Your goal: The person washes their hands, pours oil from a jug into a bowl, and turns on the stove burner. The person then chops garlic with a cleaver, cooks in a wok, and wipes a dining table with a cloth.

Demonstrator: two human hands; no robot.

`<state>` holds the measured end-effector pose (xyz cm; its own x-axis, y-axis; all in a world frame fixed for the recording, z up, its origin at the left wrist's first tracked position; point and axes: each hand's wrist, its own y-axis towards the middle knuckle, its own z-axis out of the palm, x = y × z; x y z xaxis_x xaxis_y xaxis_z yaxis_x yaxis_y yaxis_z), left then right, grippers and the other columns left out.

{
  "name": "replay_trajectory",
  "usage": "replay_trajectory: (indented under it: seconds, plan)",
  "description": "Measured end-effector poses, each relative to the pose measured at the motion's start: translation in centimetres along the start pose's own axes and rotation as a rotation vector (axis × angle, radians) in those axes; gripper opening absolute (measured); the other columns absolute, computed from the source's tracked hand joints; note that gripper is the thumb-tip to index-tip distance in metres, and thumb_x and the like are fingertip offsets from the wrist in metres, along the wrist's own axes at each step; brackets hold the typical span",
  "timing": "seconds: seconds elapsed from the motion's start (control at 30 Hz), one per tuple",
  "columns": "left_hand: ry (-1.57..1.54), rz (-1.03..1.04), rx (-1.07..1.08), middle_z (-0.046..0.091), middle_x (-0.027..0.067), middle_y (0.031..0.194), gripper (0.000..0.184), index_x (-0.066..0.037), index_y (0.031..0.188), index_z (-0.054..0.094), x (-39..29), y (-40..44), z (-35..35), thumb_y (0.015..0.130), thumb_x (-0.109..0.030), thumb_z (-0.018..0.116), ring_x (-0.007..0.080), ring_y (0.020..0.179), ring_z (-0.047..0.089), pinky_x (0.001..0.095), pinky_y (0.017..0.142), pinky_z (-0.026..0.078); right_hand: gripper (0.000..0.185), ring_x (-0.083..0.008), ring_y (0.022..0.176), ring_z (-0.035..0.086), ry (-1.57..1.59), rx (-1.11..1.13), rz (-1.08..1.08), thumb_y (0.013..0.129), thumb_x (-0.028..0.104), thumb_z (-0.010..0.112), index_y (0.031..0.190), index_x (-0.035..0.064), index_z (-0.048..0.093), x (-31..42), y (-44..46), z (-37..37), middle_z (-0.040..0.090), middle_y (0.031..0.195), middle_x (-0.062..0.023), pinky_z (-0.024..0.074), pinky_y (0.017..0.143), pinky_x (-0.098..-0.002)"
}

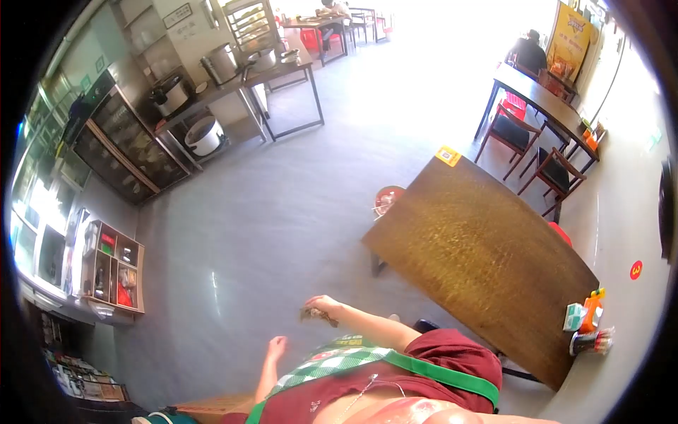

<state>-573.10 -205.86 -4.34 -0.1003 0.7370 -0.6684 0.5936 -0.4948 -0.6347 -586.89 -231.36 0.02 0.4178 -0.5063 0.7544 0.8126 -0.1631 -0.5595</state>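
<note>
In front of my apron, my right hand (323, 303) is closed around a crumpled grey-brown rag (318, 316), which hangs below the fingers over the floor. My left hand (277, 345) is lower and further left, its fingers curled in, with nothing visible in them. Nearest to my right hand is a long brown wooden table (466, 247), whose top has a patchy sheen. The rag and the table are apart.
A red bin (387, 201) stands by the table's far left corner. At the table's wall end are an orange bottle (590, 314), a tissue box (575, 317) and a holder (592, 343). Chairs (512, 132) and a seated person (528, 53) are beyond. A partitioned cabinet (140, 283) stands left.
</note>
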Motion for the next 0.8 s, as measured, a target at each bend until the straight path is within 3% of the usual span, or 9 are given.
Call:
replay_trajectory:
  seconds: [0.07,0.1,0.2,0.3,0.4,0.5,0.6,0.7,0.8]
  plan:
    - [-0.144,0.128,-0.098,0.062,0.0063,0.080,0.030,-0.002,0.097,0.057,3.9,1.7,-3.4,0.084,-0.028,0.050,0.0144,0.067,0.059,0.0282,0.054,0.046,0.027,-0.0096,0.078,0.055,-0.082,0.077,-0.008,0.077,0.018,0.056,0.099,0.0042,0.059,1.0,1.3,6.7,0.059,0.087,-0.0030,0.0464,0.065,-0.0240]
    - [-0.135,0.150,-0.192,0.061,0.0061,0.082,0.029,-0.001,0.099,0.056,3.7,1.5,-5.3,0.084,-0.026,0.050,0.0147,0.077,0.057,0.0276,0.064,0.045,0.028,-0.0094,0.085,0.054,-0.290,0.272,-0.346,0.077,0.018,0.057,0.101,0.0037,0.059,0.2,2.9,9.0,0.058,0.095,-0.0043,0.0457,0.069,-0.0236]
    - [-0.359,0.408,-0.525,0.060,0.0074,0.085,0.035,0.000,0.103,0.055,1.5,-0.7,-10.3,0.087,-0.029,0.043,0.0167,0.086,0.055,0.0272,0.075,0.041,0.031,-0.0109,0.090,0.053,-0.297,0.307,-0.055,0.077,0.019,0.057,0.104,0.0042,0.057,2.4,5.2,17.8,0.056,0.103,-0.0055,0.0446,0.075,-0.0241]
    - [-0.446,0.333,-0.366,0.059,0.0078,0.089,0.043,0.000,0.106,0.055,1.8,-1.8,-16.8,0.090,-0.035,0.035,0.0173,0.091,0.052,0.0272,0.082,0.038,0.036,-0.0126,0.091,0.053,-0.217,0.356,0.097,0.077,0.021,0.058,0.109,0.0057,0.055,6.7,4.6,25.5,0.055,0.105,-0.0058,0.0448,0.076,-0.0253]
    - [-0.509,0.213,-0.144,0.060,0.0067,0.089,0.048,-0.001,0.106,0.055,2.1,-3.6,-21.6,0.090,-0.039,0.031,0.0161,0.087,0.054,0.0275,0.079,0.040,0.038,-0.0135,0.091,0.053,-0.224,0.398,0.133,0.076,0.021,0.058,0.112,0.0071,0.053,8.0,7.5,30.6,0.055,0.105,-0.0062,0.0449,0.075,-0.0260]
    - [-0.745,0.178,-0.101,0.059,0.0052,0.087,0.046,-0.002,0.102,0.057,0.7,-5.3,-24.8,0.089,-0.040,0.034,0.0140,0.079,0.054,0.0270,0.073,0.041,0.036,-0.0140,0.091,0.054,-0.246,0.364,0.162,0.076,0.019,0.057,0.110,0.0080,0.054,7.9,12.8,33.0,0.055,0.105,-0.0068,0.0454,0.075,-0.0269]
    - [-0.705,0.159,-0.114,0.058,0.0047,0.084,0.041,-0.002,0.100,0.056,3.7,-2.7,-29.5,0.086,-0.039,0.043,0.0131,0.072,0.054,0.0265,0.066,0.042,0.035,-0.0148,0.090,0.054,-0.250,0.468,0.057,0.075,0.017,0.056,0.109,0.0081,0.055,6.2,20.7,35.6,0.055,0.105,-0.0068,0.0459,0.074,-0.0281]
    - [-0.504,0.095,-0.125,0.056,0.0039,0.097,0.045,-0.005,0.109,0.052,7.1,1.2,-34.5,0.085,-0.043,0.044,0.0137,0.085,0.053,0.0268,0.064,0.043,0.044,-0.0178,0.097,0.053,-0.367,0.479,-0.016,0.066,0.006,0.062,0.110,0.0085,0.054,7.9,28.0,39.4,0.053,0.110,-0.0067,0.0465,0.077,-0.0294]
    - [-0.752,0.169,-0.333,0.057,0.0052,0.083,0.036,-0.003,0.101,0.054,8.2,3.5,-40.5,0.079,-0.031,0.057,0.0143,0.069,0.054,0.0295,0.059,0.042,0.040,-0.0180,0.094,0.053,-0.409,0.499,0.038,0.067,0.013,0.063,0.106,0.0089,0.056,9.6,34.1,45.5,0.055,0.105,-0.0065,0.0460,0.075,-0.0303]
